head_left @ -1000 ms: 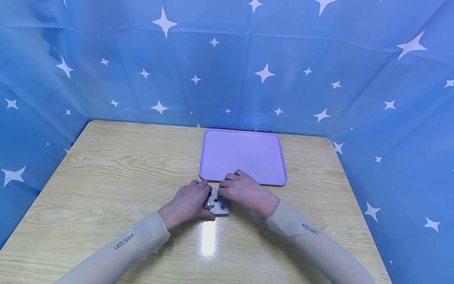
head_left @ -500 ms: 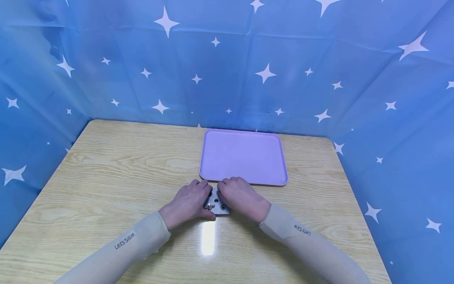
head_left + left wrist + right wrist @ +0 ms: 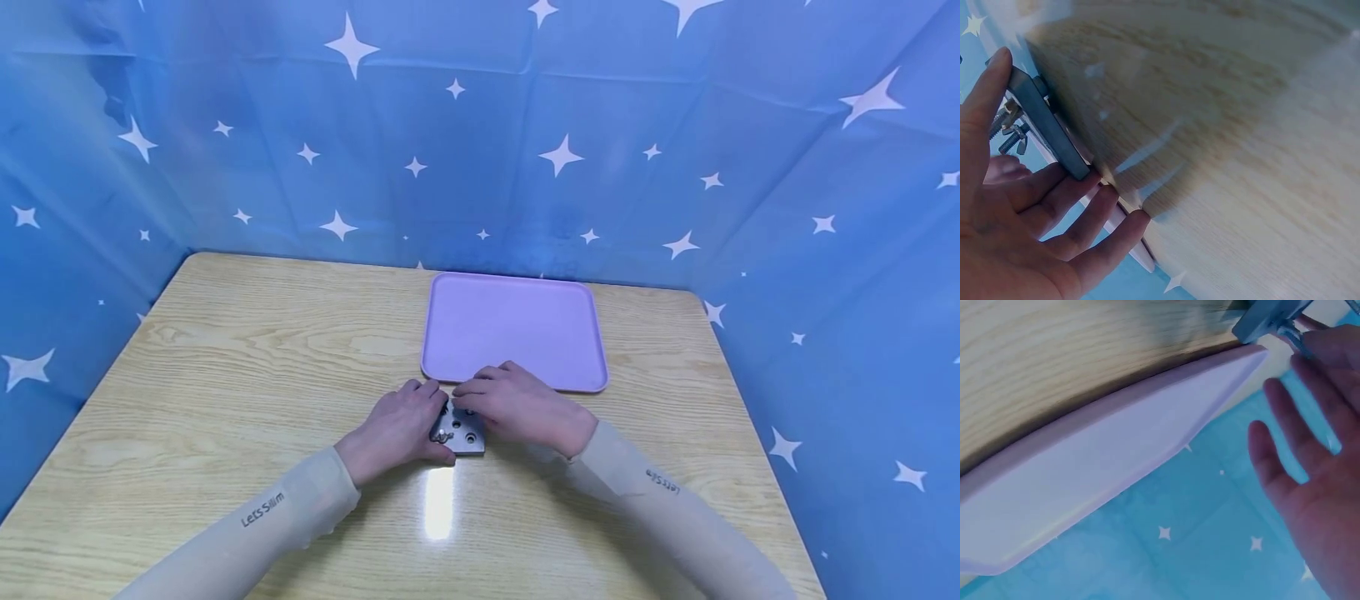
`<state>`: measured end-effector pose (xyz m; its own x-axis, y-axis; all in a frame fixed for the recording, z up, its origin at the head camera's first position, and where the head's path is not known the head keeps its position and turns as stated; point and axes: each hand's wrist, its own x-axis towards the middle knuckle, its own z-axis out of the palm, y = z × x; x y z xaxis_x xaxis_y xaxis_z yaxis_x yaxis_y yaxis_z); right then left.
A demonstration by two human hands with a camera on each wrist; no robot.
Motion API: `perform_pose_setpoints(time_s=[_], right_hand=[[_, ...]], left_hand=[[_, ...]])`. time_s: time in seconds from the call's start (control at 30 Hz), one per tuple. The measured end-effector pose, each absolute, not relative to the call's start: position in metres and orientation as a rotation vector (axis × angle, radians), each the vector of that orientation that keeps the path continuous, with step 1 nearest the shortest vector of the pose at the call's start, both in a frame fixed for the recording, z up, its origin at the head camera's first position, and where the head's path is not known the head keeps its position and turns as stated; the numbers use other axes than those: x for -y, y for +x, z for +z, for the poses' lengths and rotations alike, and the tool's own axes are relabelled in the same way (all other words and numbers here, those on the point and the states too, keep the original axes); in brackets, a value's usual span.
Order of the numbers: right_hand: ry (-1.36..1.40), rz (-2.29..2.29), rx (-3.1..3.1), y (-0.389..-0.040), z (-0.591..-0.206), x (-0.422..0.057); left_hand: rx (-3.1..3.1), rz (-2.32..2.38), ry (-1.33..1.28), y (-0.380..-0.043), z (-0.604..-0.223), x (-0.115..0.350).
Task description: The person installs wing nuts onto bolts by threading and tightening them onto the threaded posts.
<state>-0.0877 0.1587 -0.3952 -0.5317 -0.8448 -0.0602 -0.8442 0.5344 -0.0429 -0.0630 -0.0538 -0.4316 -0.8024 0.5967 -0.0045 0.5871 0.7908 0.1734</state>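
A small grey metal plate with several holes lies near the middle of the table, close to the tray's front edge. My left hand holds its left side, thumb at the near edge and fingers at the far one. In the left wrist view, threaded bolts stick out of the plate's upper face, one carrying a wing nut. A dark bolt head shows on the underside. Reaching over the far right corner, my right hand pinches a wing nut between thumb and index finger, its other fingers extended. Those fingers partly hide that corner.
A shallow purple tray lies just behind the plate, at the back of the wood-grain table. Blue cloth with white stars hangs behind the table and along both sides.
My right hand rolled inward over the plate half a second ago, then turned back outward, with its fingers now spread further over the far corner. The left hand and plate stay put.
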Motion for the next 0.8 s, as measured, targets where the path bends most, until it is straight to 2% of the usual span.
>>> perform_pose_setpoints(time_s=[0.13,0.4,0.8], right_hand=[[-1.601,0.044,-2.623,-0.089,-0.394,-0.162],[-1.668,0.108,-2.717,-0.091,-0.403,-0.158],[-1.446,-0.037,-2.908,-0.087,-0.419,-0.142]], left_hand=[[-2.907,0.258,0.952,-0.063,-0.430,0.054],[-2.897,0.260,0.941,-0.064,-0.430,0.053],[-2.899,0.251,0.932,-0.064,-0.430,0.052]])
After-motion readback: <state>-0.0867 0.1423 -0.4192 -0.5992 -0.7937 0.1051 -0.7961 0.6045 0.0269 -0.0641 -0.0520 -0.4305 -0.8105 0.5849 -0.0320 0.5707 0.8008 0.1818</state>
